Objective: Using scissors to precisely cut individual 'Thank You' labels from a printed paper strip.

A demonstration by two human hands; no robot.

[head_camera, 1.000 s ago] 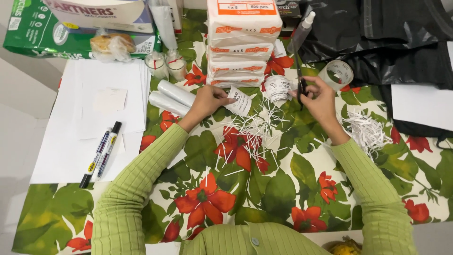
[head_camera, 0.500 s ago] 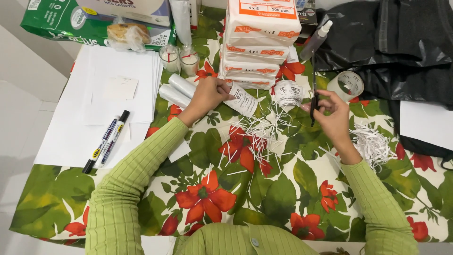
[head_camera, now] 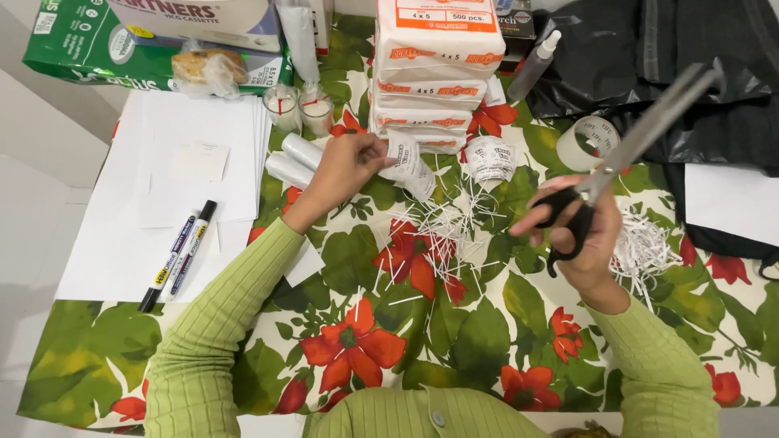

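Observation:
My left hand (head_camera: 345, 166) pinches a small white printed paper slip (head_camera: 408, 166) just above the flowered tablecloth (head_camera: 454, 341). My right hand (head_camera: 580, 231) grips black-handled scissors (head_camera: 629, 146), raised off the table, with the blades pointing up and to the right. Between the two hands lies a scatter of thin white paper strips (head_camera: 442, 235). A second pile of strips (head_camera: 645, 247) lies to the right of my right hand. A crumpled printed paper (head_camera: 491, 158) rests near the stack of white packs.
A stack of white packs (head_camera: 438, 73) stands at the back centre. White sheets (head_camera: 174, 186) with two markers (head_camera: 178, 255) lie left. Two small jars (head_camera: 300, 109), white rolls (head_camera: 292, 158), a tape roll (head_camera: 588, 142), a spray bottle (head_camera: 535, 65), black plastic bag (head_camera: 690, 65).
My right hand has lifted the scissors up and turned the blades toward the upper right. My left hand has drawn the paper slip slightly toward me.

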